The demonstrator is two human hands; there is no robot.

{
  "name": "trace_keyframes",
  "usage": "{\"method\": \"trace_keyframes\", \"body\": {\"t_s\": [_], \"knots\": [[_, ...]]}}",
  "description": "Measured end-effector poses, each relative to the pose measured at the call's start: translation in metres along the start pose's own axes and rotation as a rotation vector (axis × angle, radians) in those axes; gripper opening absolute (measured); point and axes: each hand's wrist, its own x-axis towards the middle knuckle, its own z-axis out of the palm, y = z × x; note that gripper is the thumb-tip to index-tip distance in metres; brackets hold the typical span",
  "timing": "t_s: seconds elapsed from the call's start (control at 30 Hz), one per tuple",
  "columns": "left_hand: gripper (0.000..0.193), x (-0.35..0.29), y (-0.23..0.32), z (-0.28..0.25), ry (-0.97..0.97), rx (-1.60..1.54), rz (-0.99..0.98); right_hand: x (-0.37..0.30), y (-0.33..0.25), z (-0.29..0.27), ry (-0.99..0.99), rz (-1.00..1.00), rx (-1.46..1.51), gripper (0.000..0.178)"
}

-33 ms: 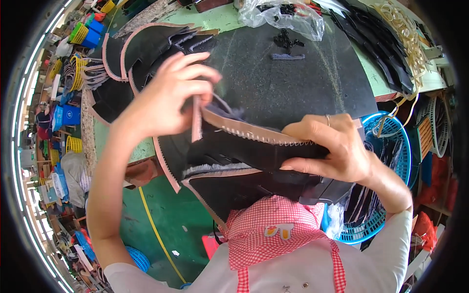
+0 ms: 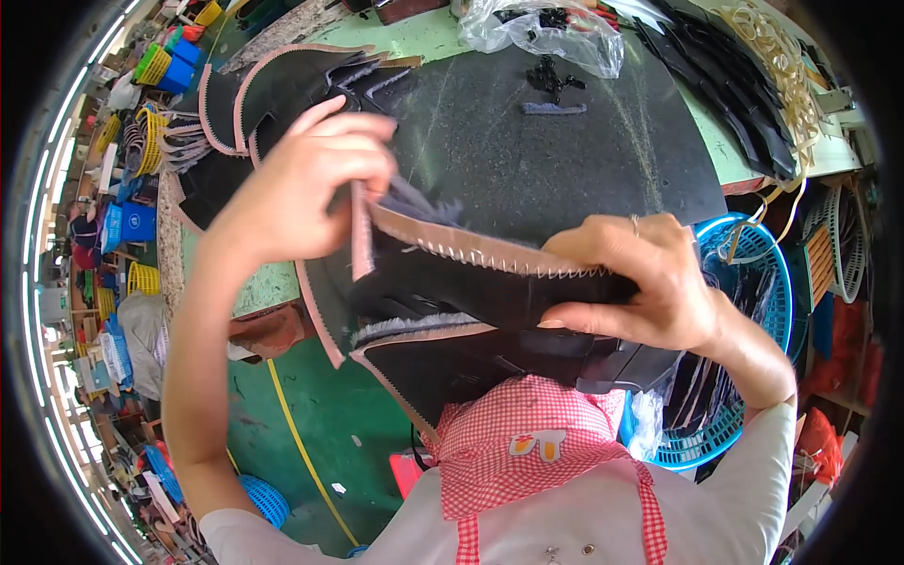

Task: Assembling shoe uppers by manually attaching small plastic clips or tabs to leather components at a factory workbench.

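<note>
A black boot upper piece (image 2: 490, 292) with a tan edge band, a row of pale stitches and grey fleece lining is held up over the near edge of the table. My left hand (image 2: 306, 188) pinches its left end, where a pinkish zigzag-cut strip hangs beneath the fingers. At the other end, my right hand (image 2: 650, 282) grips the piece, thumb on the near face and fingers over the top. Below it, against the checked apron, rests another black fleece-lined piece (image 2: 433, 367) with a zigzag-cut edge.
Several similar black pieces (image 2: 292, 85) pile up at the table's far left. A dark mat (image 2: 565, 169) bears a small fleece strip (image 2: 554, 109) and black scraps. Beyond are a clear plastic bag (image 2: 574, 52) and black strips (image 2: 725, 104). A blue basket (image 2: 702, 457) stands at right.
My left hand has shifted a little to the left, drawing the left end of the boot upper piece along with it. My right hand stays nearly in place.
</note>
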Motion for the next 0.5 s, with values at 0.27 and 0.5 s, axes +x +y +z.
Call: {"method": "trace_keyframes", "body": {"t_s": [0.27, 0.5], "knots": [[0.024, -0.029, 0.102, -0.061, 0.073, -0.032, 0.024, -0.044, -0.023, 0.001, 0.043, 0.237, 0.407, 0.045], [0.041, -0.036, 0.066, 0.066, 0.139, -0.273, -0.087, -0.098, 0.028, 0.017, -0.073, 0.233, -0.084, 0.034]]}}
